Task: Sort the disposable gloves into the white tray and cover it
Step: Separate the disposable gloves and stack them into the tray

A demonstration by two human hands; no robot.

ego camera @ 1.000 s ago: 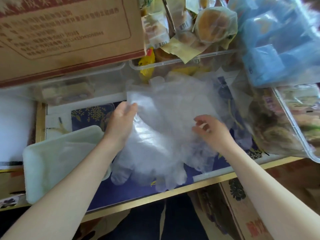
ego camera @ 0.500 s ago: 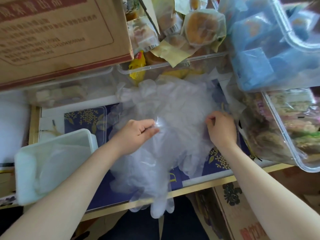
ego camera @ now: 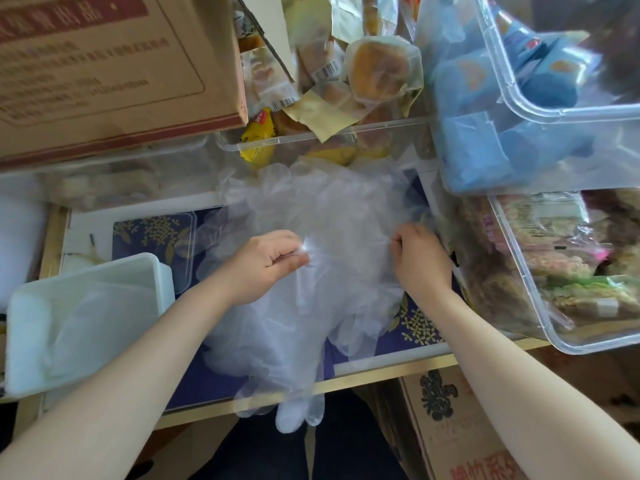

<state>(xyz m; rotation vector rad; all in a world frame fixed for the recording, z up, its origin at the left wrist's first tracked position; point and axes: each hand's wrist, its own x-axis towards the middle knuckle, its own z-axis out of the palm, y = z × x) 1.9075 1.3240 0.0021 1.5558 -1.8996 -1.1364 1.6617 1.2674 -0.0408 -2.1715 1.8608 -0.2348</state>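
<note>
A heap of clear disposable gloves (ego camera: pixel 332 216) lies on the blue patterned table top, some fingers hanging over the front edge. My left hand (ego camera: pixel 266 261) pinches a fold of glove film near the heap's middle. My right hand (ego camera: pixel 420 259) grips the heap's right edge with curled fingers. The white tray (ego camera: pixel 27 327) stands at the left, with some clear film inside it. A clear flat lid (ego camera: pixel 187 237) lies behind the tray, partly under the gloves.
A cardboard box (ego camera: pixel 104 64) overhangs at the back left. Clear bins of wrapped snacks (ego camera: pixel 329 140) and blue packets (ego camera: pixel 485 150) crowd the back and right. Another clear bin (ego camera: pixel 540 306) sits close by my right hand. A carton (ego camera: pixel 450 427) stands below the table edge.
My left hand came off the heap's upper left and now pinches film at its middle. My right hand shifted to the heap's right edge. The gloves slid toward the front edge.
</note>
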